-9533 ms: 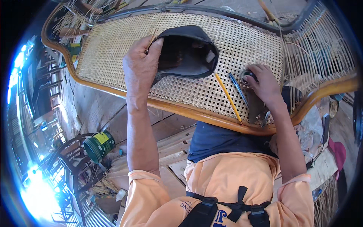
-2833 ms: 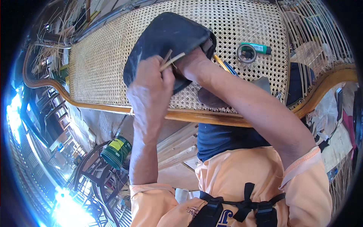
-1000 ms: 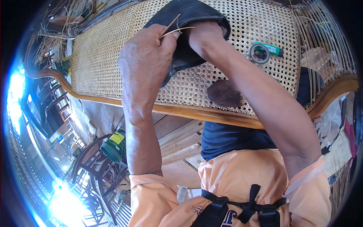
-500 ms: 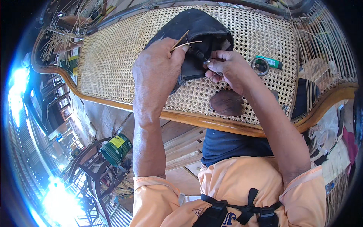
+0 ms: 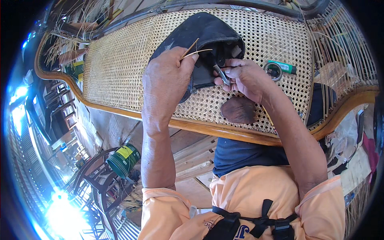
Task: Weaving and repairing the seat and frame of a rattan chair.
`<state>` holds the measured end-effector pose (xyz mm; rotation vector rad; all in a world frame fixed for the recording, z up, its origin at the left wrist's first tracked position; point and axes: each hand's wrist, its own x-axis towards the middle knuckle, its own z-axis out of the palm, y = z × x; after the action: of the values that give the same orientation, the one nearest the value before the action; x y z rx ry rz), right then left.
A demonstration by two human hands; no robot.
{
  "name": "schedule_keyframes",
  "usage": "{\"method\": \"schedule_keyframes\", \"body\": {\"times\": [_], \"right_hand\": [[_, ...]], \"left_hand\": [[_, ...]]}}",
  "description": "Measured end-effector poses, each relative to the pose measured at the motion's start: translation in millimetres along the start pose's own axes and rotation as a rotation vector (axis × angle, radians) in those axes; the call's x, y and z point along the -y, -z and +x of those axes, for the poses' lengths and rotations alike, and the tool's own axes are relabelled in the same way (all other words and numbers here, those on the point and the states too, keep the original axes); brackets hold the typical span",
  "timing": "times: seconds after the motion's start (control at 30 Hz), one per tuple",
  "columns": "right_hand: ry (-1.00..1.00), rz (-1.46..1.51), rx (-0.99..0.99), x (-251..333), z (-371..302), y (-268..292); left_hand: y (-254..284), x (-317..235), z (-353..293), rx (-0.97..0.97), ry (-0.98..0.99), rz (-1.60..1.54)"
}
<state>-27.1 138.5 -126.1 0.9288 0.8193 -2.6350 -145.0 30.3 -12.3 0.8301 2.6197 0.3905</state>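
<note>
A black zippered pouch [image 5: 192, 34] lies gaping on the woven cane panel [image 5: 120, 60]. My left hand [image 5: 168, 74] is closed at its left edge, gripping thin cane strips [image 5: 196, 52] that stick out past the thumb; whether it also grips the pouch cloth is hidden. At the mouth of the pouch, my right hand [image 5: 244, 78] pinches a slim tool [image 5: 221, 75] with a shiny, pointed metal end and a dark upper part. Its exact kind is unclear. Just below my right hand sits a dark brown rounded lump [image 5: 239, 110].
A roll of tape [image 5: 273, 71] rests beside a green box [image 5: 286, 67] right of my right hand. The panel has a curved wooden frame [image 5: 224, 130]. Loose cane strands [image 5: 344, 44] stretch across the right end. A green bucket [image 5: 123, 161] stands lower left.
The shiny metal end of the tool now shows at the pouch mouth, held in my right hand, which has shifted slightly down and right. My left hand has barely moved.
</note>
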Motion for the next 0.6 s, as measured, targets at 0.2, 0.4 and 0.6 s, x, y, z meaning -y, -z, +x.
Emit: {"method": "schedule_keyframes", "body": {"times": [0.2,0.4,0.6], "right_hand": [[-0.003,0.012,-0.016,1.4,-2.7,-0.3],[0.086,-0.103,-0.161,8.7,-12.4,-15.9],[0.155,-0.302,-0.158,19.9,-21.2,-19.7]], "left_hand": [[-0.7,-0.3,0.0,0.006,0.014,-0.033],[6.1,-3.8,1.4,-0.133,-0.008,-0.083],[19.0,-12.8,10.9,-0.250,-0.092,-0.031]]}}
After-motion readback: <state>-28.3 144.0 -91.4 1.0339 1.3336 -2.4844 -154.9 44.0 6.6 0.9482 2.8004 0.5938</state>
